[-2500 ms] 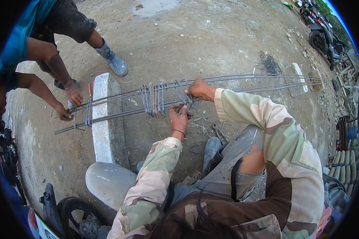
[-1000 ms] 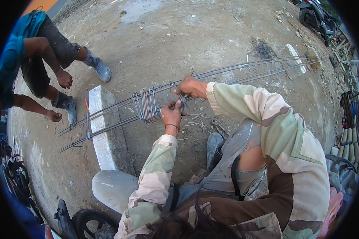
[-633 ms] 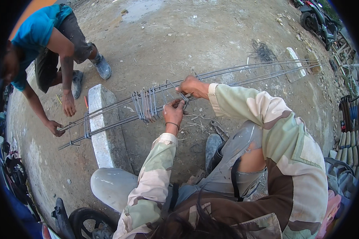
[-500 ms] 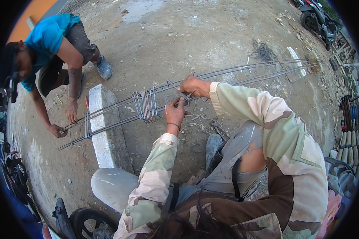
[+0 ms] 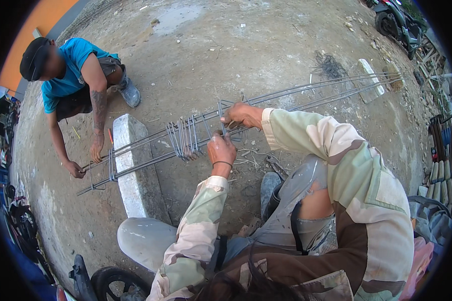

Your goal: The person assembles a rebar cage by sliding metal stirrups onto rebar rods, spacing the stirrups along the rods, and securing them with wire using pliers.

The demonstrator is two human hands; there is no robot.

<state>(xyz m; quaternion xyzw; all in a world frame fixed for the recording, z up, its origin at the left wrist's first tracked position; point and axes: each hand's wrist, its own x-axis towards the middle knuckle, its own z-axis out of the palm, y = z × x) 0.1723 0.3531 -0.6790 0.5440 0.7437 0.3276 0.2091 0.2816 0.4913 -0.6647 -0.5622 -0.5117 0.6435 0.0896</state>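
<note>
- Co-worker (image 5: pixel 80 65) has squatted lower at far left.
- Left hand (image 5: pixel 221 150) pinches a steel stirrup (image 5: pixel 220 109) at the long rebars (image 5: pixel 296 90).
- Right hand (image 5: pixel 243 115) curls beside it, grip unclear.

The lone wide fisheye view looks from the person's head, forward and steeply down, near above the bare left hand (image 5: pixel 222 152) and bare right hand (image 5: pixel 244 115), reaching across brown, dusty dirt ground (image 5: pixel 281 45) to its far edges, bent beside the rim.
</note>
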